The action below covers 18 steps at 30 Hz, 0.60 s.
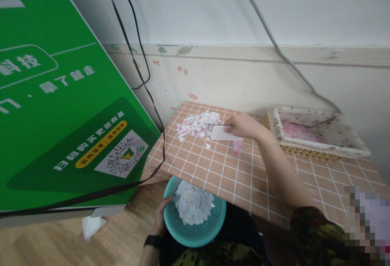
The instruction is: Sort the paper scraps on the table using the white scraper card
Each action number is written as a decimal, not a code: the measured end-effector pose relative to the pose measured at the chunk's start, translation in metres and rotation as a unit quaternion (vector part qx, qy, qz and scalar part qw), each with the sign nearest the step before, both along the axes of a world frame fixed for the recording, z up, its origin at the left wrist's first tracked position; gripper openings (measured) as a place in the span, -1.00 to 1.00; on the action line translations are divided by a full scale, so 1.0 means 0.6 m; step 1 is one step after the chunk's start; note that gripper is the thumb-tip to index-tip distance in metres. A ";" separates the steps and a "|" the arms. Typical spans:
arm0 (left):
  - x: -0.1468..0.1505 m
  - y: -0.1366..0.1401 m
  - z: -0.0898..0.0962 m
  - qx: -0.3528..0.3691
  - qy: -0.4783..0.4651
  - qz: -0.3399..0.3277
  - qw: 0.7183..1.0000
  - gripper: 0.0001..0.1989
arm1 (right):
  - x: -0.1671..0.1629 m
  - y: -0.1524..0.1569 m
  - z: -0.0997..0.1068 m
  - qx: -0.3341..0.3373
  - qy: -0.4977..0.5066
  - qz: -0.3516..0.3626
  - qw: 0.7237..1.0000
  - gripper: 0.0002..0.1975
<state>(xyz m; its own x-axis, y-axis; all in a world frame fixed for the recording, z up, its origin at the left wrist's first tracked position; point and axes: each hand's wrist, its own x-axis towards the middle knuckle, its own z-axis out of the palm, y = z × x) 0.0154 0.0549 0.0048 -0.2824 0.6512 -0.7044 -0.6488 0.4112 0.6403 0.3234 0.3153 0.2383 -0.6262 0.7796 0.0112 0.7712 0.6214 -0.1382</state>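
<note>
My right hand (242, 125) is closed on a flat white card (222, 133), held low over the table. To the card's left lies a heap of torn white and pink paper scraps (198, 124), with a few loose bits in front. Some pink shreds (238, 147) show just below the card. Down at the table's front edge, my left hand (161, 213) grips the rim of a teal plastic basket (195, 239). White paper scraps (193, 203) are piled inside it. The fingers of the left hand are partly hidden by the rim.
A wicker basket (307, 152) with a cloth lining and pink contents stands at the right on the checked tablecloth (225, 172). A large green cabinet (67, 128) rises at the left, with black cables (137, 55) hanging beside it. A white bag (93, 227) lies on the floor.
</note>
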 end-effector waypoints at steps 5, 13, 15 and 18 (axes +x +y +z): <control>-0.002 -0.001 0.004 0.000 -0.013 -0.017 1.000 -0.81 | -0.005 -0.005 0.000 -0.017 0.009 0.028 0.999 -0.81; 0.008 0.004 0.023 -0.036 -0.022 -0.007 0.999 -0.81 | -0.010 -0.006 0.002 -0.047 0.012 0.030 0.998 -0.79; 0.007 0.004 0.023 -0.040 -0.019 -0.003 0.999 -0.84 | -0.011 -0.007 0.003 -0.053 0.010 0.026 0.998 -0.80; 0.005 0.004 0.022 -0.039 -0.026 -0.005 0.999 -0.85 | -0.014 -0.008 0.002 -0.061 0.004 0.027 0.998 -0.79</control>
